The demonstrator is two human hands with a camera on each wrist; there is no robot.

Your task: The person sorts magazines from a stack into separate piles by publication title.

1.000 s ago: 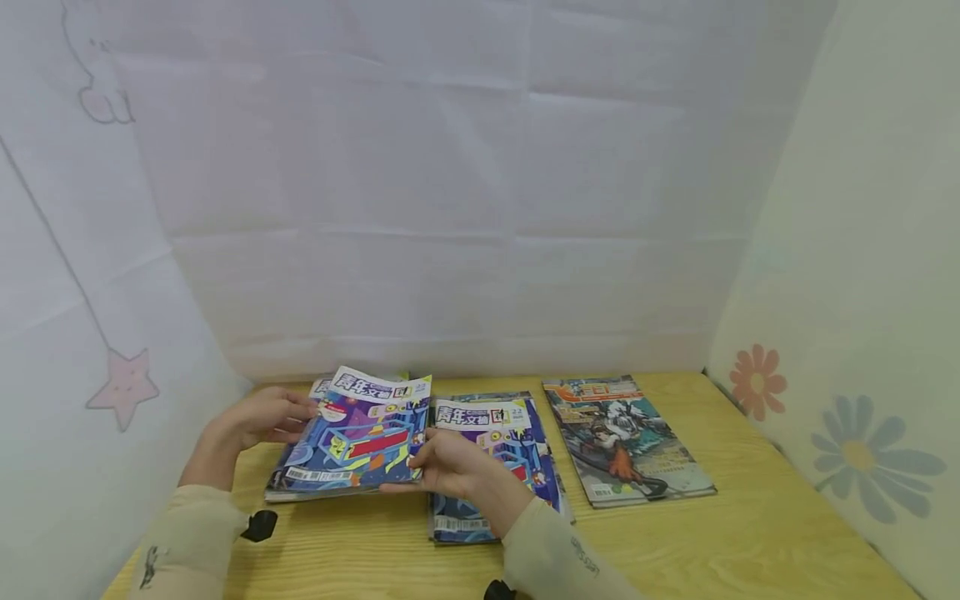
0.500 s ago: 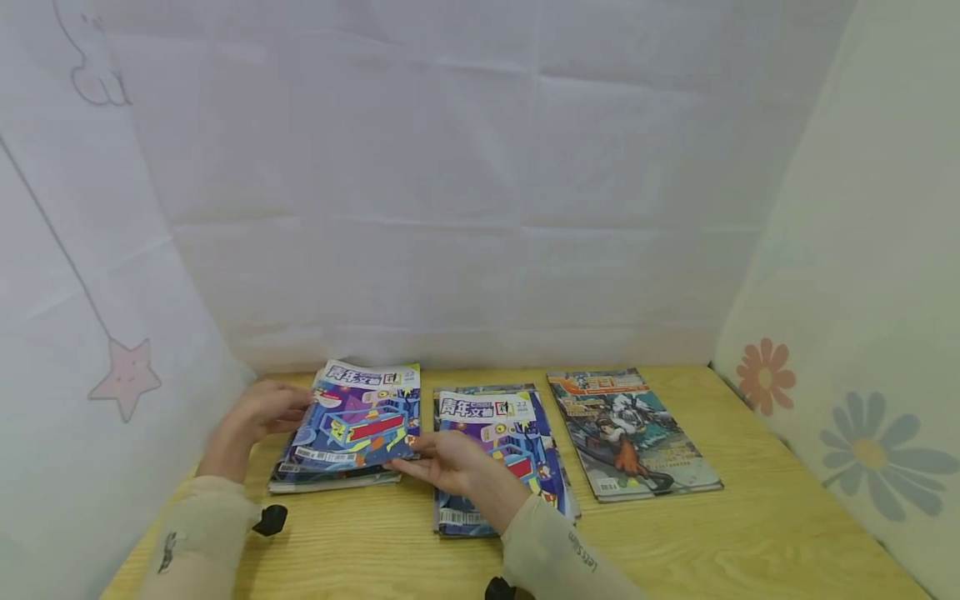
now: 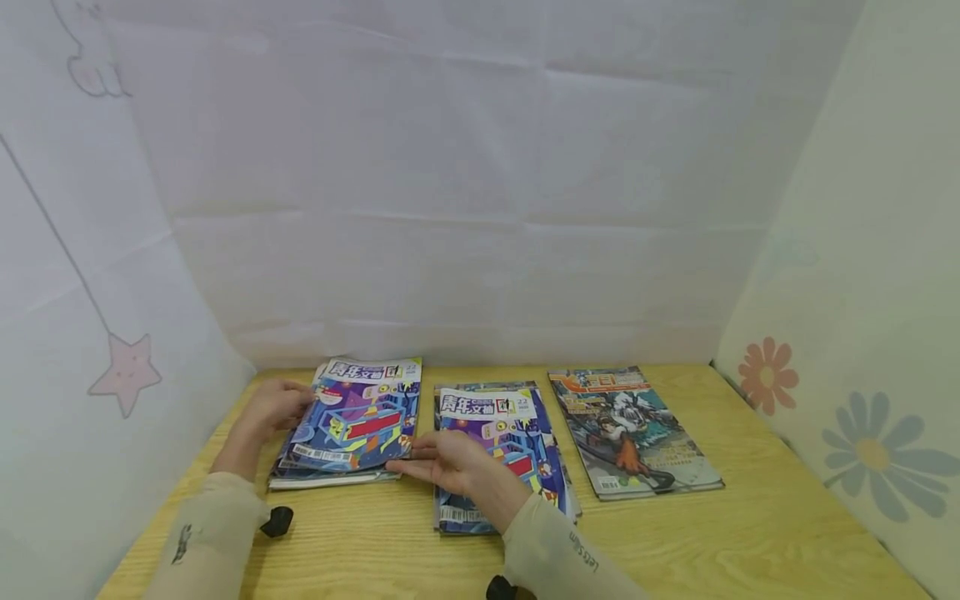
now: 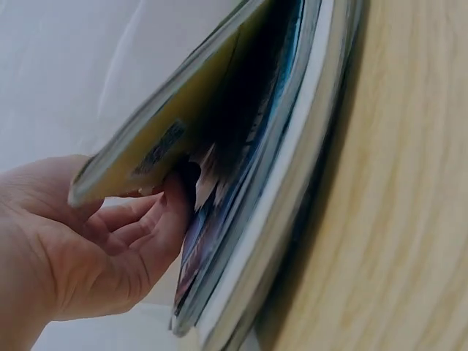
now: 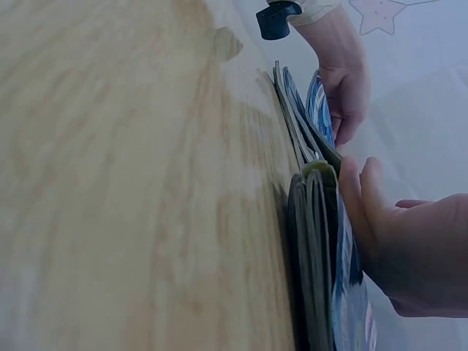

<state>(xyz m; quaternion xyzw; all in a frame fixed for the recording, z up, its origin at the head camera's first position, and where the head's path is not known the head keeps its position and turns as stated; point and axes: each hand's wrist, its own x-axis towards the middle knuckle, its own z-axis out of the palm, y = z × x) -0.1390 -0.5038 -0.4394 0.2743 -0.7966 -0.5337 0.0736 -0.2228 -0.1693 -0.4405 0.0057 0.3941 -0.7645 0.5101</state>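
My left hand holds the left edge of a purple-blue magazine on top of the left stack. In the left wrist view, the left hand has its fingers reaching under that lifted edge, leaving a gap above the lower magazines. At the near right corner of the same magazine, my right hand pinches it with thumb and finger. The right wrist view shows the right hand beside the stack edges, its contact partly hidden.
A middle stack topped by a matching purple-blue magazine lies under my right hand. Farther right lies a magazine with a fantasy-figure cover. All rest on the wooden table, before a white cloth backdrop.
The purple-blue magazine, held raised and tilted between both hands, has come down and left onto the left stack, lining up more closely with it. Both hands moved with it.
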